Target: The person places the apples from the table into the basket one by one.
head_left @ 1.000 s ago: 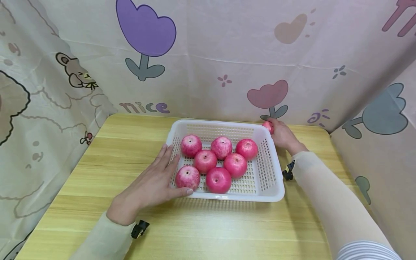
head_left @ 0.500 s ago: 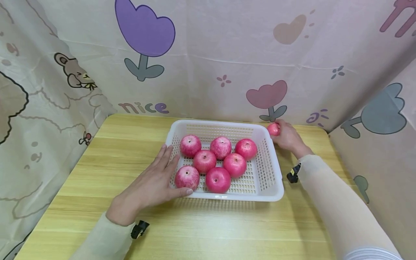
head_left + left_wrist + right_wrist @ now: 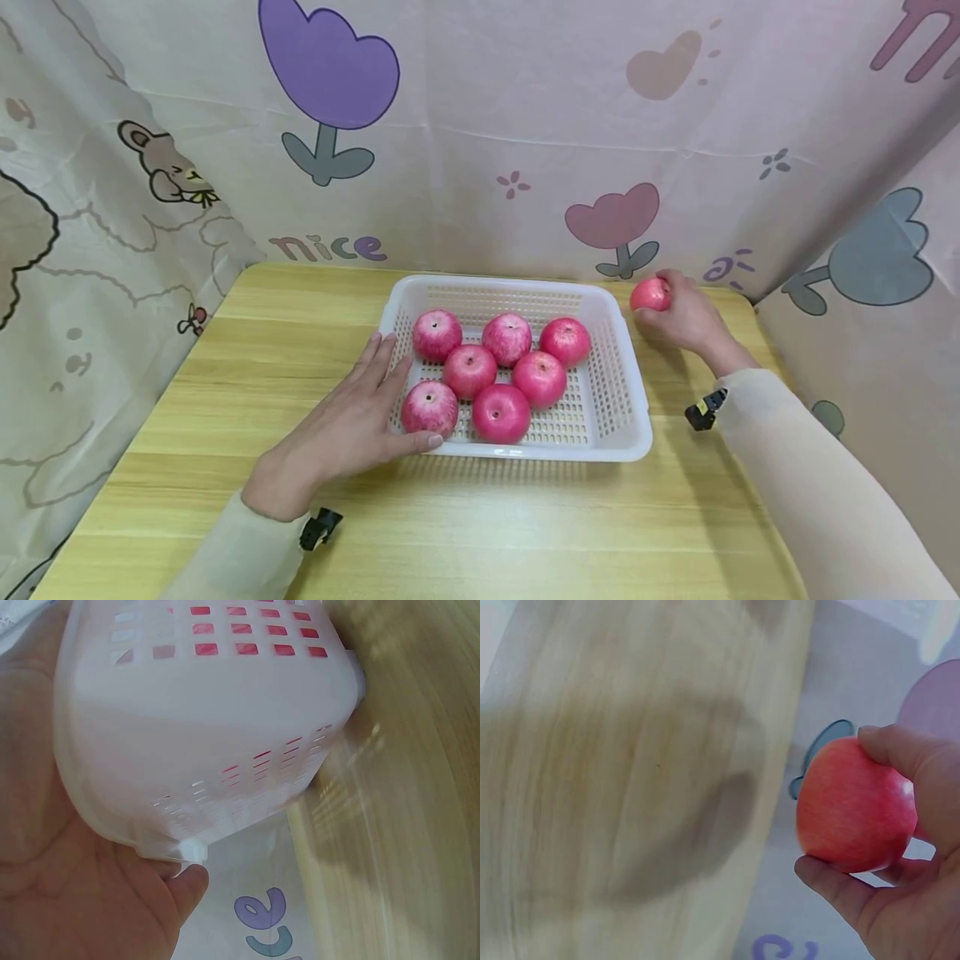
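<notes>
In the head view a white plastic basket [image 3: 592, 454] with pierced sides holds several pinkish-red apples [image 3: 469, 372]. My left hand [image 3: 352, 425] rests on the basket's left end, fingers stretched along the rim and thumb over the front corner. The left wrist view has the palm [image 3: 60, 877] against the basket's rim [image 3: 82, 780]. Right of the basket's back corner, my right hand [image 3: 688, 317] grips one apple [image 3: 649, 294]. That apple [image 3: 855, 810] appears held between thumb and fingers, raised above the table, in the right wrist view.
The wooden table [image 3: 480, 533] runs to a patterned cloth [image 3: 465, 192] hanging close behind its back edge. Another cloth side [image 3: 870, 333] rises at the right. Small black devices, such as this wrist mount [image 3: 705, 410], sit on both wrists.
My right hand has moved to the right with the apple, away from the basket's back right corner, so more of the apple shows. The left hand and basket stay put.
</notes>
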